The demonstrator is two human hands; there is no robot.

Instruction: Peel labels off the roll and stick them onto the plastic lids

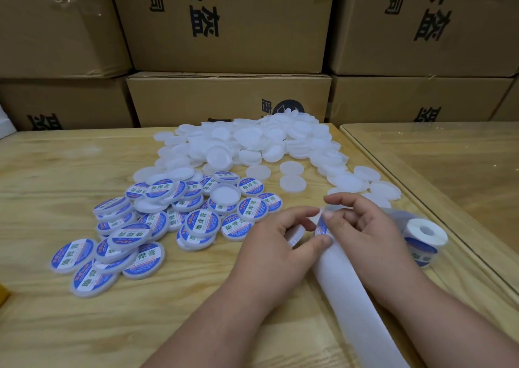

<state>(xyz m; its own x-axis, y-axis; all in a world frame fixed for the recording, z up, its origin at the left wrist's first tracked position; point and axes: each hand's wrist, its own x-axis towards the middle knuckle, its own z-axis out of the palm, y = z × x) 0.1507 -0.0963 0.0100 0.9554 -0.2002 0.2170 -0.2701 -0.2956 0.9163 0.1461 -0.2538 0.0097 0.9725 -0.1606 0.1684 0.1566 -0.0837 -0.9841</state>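
Left of your fingers lie the labelled lids; beyond your fingertips, the blank lids. Your left hand curls around a blank lid, light, stiff and slick, so hold it by the rim. Your right hand pinches a label at the edge of the backing strip; it's thin and floppy, so grip only its margin. The roll sits just right of your knuckles

Labeled lids: "助焊膏"; boxes: "头盔".
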